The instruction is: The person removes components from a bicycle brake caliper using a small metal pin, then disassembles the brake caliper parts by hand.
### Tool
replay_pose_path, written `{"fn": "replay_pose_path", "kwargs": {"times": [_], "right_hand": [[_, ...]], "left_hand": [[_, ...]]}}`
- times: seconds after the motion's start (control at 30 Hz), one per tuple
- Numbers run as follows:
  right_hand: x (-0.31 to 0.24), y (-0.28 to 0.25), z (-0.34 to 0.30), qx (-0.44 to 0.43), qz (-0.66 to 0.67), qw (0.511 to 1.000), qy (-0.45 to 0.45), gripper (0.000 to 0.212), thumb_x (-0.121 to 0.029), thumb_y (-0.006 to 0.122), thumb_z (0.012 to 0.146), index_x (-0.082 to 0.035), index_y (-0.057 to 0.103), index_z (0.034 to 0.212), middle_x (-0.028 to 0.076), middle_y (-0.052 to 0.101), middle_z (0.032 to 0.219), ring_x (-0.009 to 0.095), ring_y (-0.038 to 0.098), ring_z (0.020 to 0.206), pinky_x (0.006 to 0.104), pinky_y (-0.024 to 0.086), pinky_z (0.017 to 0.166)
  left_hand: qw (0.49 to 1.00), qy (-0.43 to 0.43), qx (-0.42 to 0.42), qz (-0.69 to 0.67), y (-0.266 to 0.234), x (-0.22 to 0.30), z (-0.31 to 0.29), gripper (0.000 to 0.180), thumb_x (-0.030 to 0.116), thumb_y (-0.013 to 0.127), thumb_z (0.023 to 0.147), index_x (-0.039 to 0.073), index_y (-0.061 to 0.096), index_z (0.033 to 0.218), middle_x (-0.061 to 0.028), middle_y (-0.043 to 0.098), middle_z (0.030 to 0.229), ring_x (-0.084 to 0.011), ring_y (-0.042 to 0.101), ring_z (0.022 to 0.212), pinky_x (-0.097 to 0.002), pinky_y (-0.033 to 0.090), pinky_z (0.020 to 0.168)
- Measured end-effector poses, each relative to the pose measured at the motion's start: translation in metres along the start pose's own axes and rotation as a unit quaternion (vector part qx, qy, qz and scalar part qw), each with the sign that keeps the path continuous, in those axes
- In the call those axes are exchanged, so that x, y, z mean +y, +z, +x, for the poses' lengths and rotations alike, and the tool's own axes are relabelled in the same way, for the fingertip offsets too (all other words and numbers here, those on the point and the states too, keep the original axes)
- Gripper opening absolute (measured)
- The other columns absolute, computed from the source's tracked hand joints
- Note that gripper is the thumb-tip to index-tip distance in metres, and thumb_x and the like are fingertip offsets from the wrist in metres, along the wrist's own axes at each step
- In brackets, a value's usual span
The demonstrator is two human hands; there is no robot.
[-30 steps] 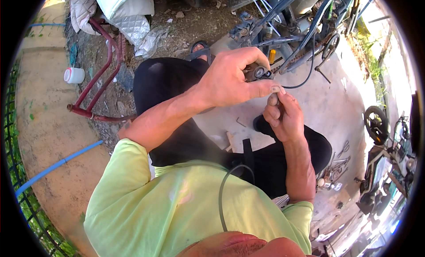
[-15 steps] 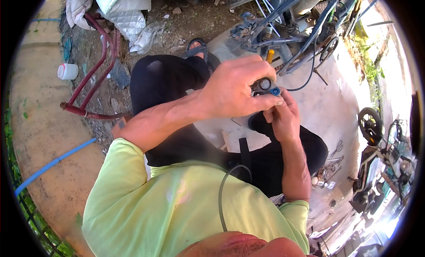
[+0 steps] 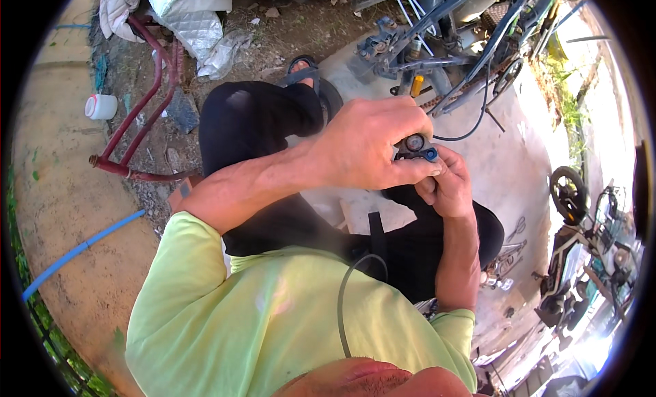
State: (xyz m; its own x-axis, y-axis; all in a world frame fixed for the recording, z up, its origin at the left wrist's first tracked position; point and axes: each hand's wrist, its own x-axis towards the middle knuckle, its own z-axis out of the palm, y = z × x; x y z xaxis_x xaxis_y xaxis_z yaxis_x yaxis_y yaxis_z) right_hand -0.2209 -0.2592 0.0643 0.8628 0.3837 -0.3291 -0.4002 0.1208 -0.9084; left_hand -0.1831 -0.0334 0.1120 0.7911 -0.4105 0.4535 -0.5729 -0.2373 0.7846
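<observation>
- Gripping a small dark metal part point(image 3: 415, 145) with both hands, the person is sitting low with knees bent, and the part is sitting between the two hands, in front of the chest.
- The left hand point(image 3: 365, 145) is coming over from the left and wrapping around the part from above; its fingers are curled closed on it and the thumb is lying along the lower edge.
- The right hand point(image 3: 447, 182) is sitting just under and to the right of the left one, touching it; it is clenched, and its fingertips are pinching near a small blue piece point(image 3: 430, 153) at the part's end.
- I am judging that the step in hand is a fitting or turning of this blue piece on the part; which of the two I cannot tell, because the fingers are hiding the joint.
- The next move, I think, is asking for a steady hold from the left hand while the right fingers are working with small, careful force, so the little piece is not slipping out.
- Beyond the hands, a bicycle frame point(image 3: 471, 28) with a chain is lying on the ground, well apart from them.
- Left of the left forearm, a bent red tube frame point(image 3: 137, 110) and a white cup point(image 3: 101, 106) are lying on the dirt.
</observation>
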Motion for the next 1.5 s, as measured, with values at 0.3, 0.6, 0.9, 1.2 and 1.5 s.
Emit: {"fn": "replay_pose_path", "kwargs": {"times": [0.3, 0.6, 0.9, 1.2, 1.5], "right_hand": [[0.004, 0.012, 0.004, 0.000, 0.063, 0.996, -0.068, 0.031, -0.031, 0.056, 0.105, -0.002, 0.060, 0.096, 0.002, 0.053, 0.066, 0.009, 0.042, 0.050, 0.0247, 0.035, 0.048], [-0.004, 0.018, 0.009, 0.154, -0.390, 0.823, -0.383, 0.015, -0.016, 0.075, 0.091, -0.003, 0.066, 0.094, 0.009, 0.064, 0.082, 0.021, 0.062, 0.066, 0.0307, 0.048, 0.055], [-0.008, 0.016, -0.001, 0.064, 0.104, 0.991, 0.059, 0.053, -0.046, 0.038, 0.110, -0.005, 0.059, 0.083, 0.009, 0.058, 0.058, 0.016, 0.046, 0.040, 0.0252, 0.034, 0.039], [0.011, 0.026, 0.000, 0.092, -0.132, 0.986, -0.043, 0.041, -0.038, 0.046, 0.109, -0.002, 0.065, 0.099, 0.002, 0.056, 0.065, 0.011, 0.050, 0.053, 0.0252, 0.041, 0.054], [0.013, 0.030, 0.003, 0.164, -0.410, 0.845, -0.302, 0.023, -0.017, 0.060, 0.102, 0.000, 0.061, 0.118, 0.008, 0.069, 0.080, 0.013, 0.060, 0.058, 0.0273, 0.048, 0.057]], "left_hand": [[1.000, -0.021, 0.015, 0.014, -0.003, -0.004, 0.001, 0.030, 0.017, 0.085, 0.077, 0.001, 0.067, 0.095, -0.0064, 0.061, 0.077, -0.0172, 0.060, 0.063, -0.0284, 0.047, 0.055], [0.929, -0.300, -0.048, -0.211, -0.010, -0.007, 0.010, 0.025, 0.020, 0.073, 0.093, -0.003, 0.066, 0.100, -0.0015, 0.067, 0.076, -0.0035, 0.057, 0.070, -0.0228, 0.046, 0.061], [0.998, -0.058, -0.008, -0.018, 0.001, -0.006, 0.006, 0.025, 0.017, 0.080, 0.082, 0.003, 0.066, 0.098, -0.0038, 0.064, 0.081, -0.0108, 0.059, 0.066, -0.0268, 0.045, 0.056], [0.998, -0.010, 0.021, 0.058, 0.006, -0.009, 0.002, 0.031, 0.019, 0.085, 0.076, 0.003, 0.066, 0.096, -0.0089, 0.063, 0.081, -0.0223, 0.059, 0.062, -0.0316, 0.047, 0.054], [0.994, -0.079, 0.040, 0.068, -0.003, -0.010, 0.004, 0.030, 0.018, 0.084, 0.077, 0.002, 0.066, 0.095, -0.0094, 0.063, 0.081, -0.0220, 0.061, 0.063, -0.0318, 0.048, 0.055]]}}
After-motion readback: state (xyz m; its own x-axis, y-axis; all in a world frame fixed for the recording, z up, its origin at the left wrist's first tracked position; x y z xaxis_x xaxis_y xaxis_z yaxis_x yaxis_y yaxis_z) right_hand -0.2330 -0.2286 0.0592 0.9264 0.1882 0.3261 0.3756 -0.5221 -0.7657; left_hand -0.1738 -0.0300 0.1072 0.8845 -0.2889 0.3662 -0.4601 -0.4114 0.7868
